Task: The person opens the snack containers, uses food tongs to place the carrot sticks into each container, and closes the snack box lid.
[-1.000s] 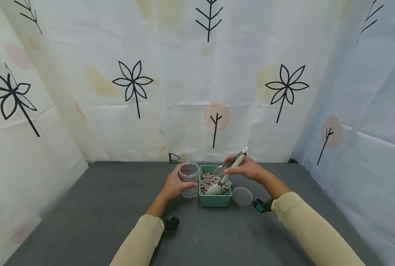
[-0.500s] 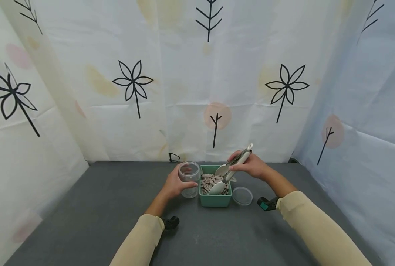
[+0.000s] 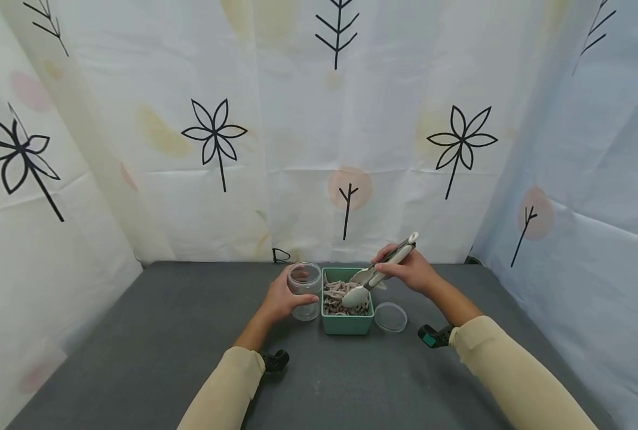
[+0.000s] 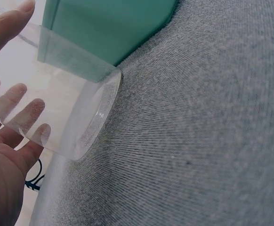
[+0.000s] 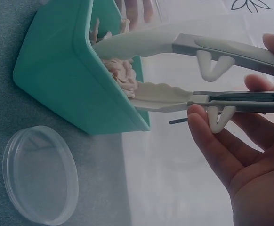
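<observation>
My left hand (image 3: pixel 280 297) is wrapped round a clear jar (image 3: pixel 306 307) that stands upright and uncapped, its thumb across the front and fingers behind. Just right of the jar is a green rectangular tub (image 3: pixel 348 325) holding many pale, strip-like pieces (image 3: pixel 334 291). With my right hand (image 3: pixel 409 270) I hold a pair of tongs (image 3: pixel 386 273) with white heads and grey handles, thumb on one arm and fingers on the other. In the right wrist view the tongs' heads (image 5: pixel 163 95) stand apart, tips down in the tub among the pale pieces (image 5: pixel 121 75).
A round clear lid (image 3: pixel 391 317) lies on the dark grey table (image 3: pixel 319 382), to the right of the tub. White cloth (image 3: pixel 297 137) with printed plants hangs behind and on both sides. Each wrist wears a dark band (image 3: pixel 277 360).
My right hand has moved right and slightly back, drawing the tongs' heads up and rightward within the tub. The left hand and jar have stayed in place.
</observation>
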`<state>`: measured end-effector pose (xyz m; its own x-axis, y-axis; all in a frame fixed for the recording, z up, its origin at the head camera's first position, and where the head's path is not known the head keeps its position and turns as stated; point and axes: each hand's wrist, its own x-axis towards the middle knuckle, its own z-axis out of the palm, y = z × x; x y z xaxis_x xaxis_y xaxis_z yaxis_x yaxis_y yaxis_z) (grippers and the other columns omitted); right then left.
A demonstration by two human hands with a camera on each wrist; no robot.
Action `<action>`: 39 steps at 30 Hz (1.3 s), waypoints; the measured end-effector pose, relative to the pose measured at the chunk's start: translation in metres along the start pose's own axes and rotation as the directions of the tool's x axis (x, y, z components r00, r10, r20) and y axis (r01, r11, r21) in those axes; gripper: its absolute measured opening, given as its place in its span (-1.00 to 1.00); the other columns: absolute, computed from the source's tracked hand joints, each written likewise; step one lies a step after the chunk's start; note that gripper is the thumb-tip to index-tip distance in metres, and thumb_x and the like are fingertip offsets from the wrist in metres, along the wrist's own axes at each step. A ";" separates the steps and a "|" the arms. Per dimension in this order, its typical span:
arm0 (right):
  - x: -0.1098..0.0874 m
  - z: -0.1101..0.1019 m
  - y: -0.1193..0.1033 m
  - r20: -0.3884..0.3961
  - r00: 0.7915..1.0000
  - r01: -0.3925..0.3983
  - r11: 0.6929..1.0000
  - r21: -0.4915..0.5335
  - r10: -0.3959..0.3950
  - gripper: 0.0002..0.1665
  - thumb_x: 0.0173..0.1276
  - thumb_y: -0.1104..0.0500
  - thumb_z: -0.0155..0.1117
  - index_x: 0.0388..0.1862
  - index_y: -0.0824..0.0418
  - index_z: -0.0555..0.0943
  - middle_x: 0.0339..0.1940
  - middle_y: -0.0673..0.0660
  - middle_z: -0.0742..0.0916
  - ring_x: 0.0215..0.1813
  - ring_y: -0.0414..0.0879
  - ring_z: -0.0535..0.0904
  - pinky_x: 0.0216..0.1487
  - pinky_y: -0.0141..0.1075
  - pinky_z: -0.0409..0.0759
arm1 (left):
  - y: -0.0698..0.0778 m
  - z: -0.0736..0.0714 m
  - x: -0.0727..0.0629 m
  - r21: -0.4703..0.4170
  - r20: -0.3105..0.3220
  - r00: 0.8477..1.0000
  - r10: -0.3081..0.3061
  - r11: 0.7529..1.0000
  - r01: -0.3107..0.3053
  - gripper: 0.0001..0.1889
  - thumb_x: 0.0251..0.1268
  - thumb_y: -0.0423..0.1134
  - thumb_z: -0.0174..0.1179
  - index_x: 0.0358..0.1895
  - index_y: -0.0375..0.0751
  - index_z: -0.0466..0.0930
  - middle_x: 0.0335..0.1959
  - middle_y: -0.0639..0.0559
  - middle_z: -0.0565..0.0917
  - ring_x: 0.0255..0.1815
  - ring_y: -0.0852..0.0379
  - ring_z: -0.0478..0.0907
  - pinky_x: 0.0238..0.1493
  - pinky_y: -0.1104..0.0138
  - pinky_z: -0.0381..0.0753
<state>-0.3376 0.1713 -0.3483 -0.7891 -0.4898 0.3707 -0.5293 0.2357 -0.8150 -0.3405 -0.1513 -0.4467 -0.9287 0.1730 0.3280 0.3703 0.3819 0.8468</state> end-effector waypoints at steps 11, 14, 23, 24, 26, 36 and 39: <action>-0.001 0.000 0.000 -0.022 0.999 0.026 1.000 0.011 -0.026 -0.78 0.36 0.33 0.27 -0.11 0.50 0.59 -0.10 0.40 0.63 -0.15 0.20 0.65 -0.25 -0.09 0.65 | -0.001 0.000 0.000 0.002 0.008 1.000 0.017 1.000 -0.017 -0.11 -0.09 -0.14 0.57 0.37 -0.10 0.29 0.15 -0.03 0.57 0.12 -0.04 0.52 -0.04 0.06 0.56; -0.001 0.000 -0.001 -0.027 0.999 0.028 0.999 0.016 -0.027 -0.77 0.37 0.34 0.26 -0.10 0.51 0.58 -0.10 0.41 0.63 -0.16 0.15 0.66 -0.26 -0.12 0.65 | -0.001 0.000 0.000 0.000 0.007 1.000 0.016 1.000 -0.016 -0.12 -0.09 -0.15 0.57 0.37 -0.10 0.29 0.15 -0.03 0.58 0.12 -0.04 0.53 -0.04 0.06 0.57; 0.000 0.000 -0.004 -0.048 0.997 0.071 0.995 0.067 -0.068 -0.79 0.38 0.36 0.23 -0.15 0.56 0.56 -0.14 0.48 0.64 -0.24 -0.04 0.67 -0.31 -0.10 0.65 | 0.004 0.000 -0.002 -0.025 0.003 1.000 0.023 0.999 -0.022 -0.13 -0.06 -0.27 0.55 0.38 -0.20 0.29 0.16 -0.16 0.57 0.12 -0.12 0.52 -0.04 0.01 0.55; 0.000 0.000 -0.005 -0.047 0.997 0.070 0.995 0.066 -0.067 -0.80 0.38 0.36 0.23 -0.15 0.55 0.57 -0.15 0.47 0.64 -0.25 -0.04 0.67 -0.31 -0.09 0.65 | 0.010 -0.002 -0.005 -0.025 0.010 1.000 0.026 0.999 -0.026 -0.14 -0.04 -0.28 0.54 0.38 -0.24 0.28 0.17 -0.20 0.56 0.12 -0.14 0.52 -0.04 0.01 0.55; 0.000 0.000 -0.006 -0.049 0.997 0.066 0.996 0.060 -0.063 -0.80 0.38 0.36 0.23 -0.15 0.55 0.57 -0.15 0.45 0.65 -0.25 -0.04 0.67 -0.32 -0.09 0.65 | 0.022 -0.004 -0.009 -0.023 0.024 0.999 0.031 0.999 -0.031 -0.15 -0.01 -0.30 0.52 0.38 -0.31 0.26 0.18 -0.26 0.54 0.13 -0.17 0.51 -0.04 0.02 0.55; 0.000 0.000 -0.009 -0.122 0.992 0.048 0.997 0.065 -0.040 -0.81 0.38 0.36 0.24 -0.17 0.53 0.58 -0.15 0.50 0.67 -0.33 -0.12 0.65 -0.34 -0.22 0.65 | -0.002 0.001 0.000 0.000 -0.005 1.000 0.011 1.000 -0.011 -0.12 -0.10 -0.18 0.58 0.36 -0.10 0.31 0.14 -0.03 0.59 0.11 -0.04 0.53 -0.04 0.05 0.56; 0.000 -0.001 -0.012 -0.145 0.989 0.052 0.996 0.070 -0.041 -0.82 0.38 0.36 0.25 -0.18 0.52 0.57 -0.15 0.48 0.67 -0.33 -0.14 0.65 -0.34 -0.27 0.65 | -0.002 0.001 0.001 0.002 -0.009 1.000 0.006 1.000 -0.006 -0.12 -0.10 -0.21 0.58 0.37 -0.10 0.31 0.15 -0.04 0.59 0.11 -0.05 0.53 -0.03 0.03 0.55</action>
<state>-0.3317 0.1689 -0.3386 -0.8036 -0.3720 0.4646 -0.5463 0.1510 -0.8239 -0.3418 -0.1506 -0.4483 -0.9264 0.1678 0.3371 0.3763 0.3823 0.8439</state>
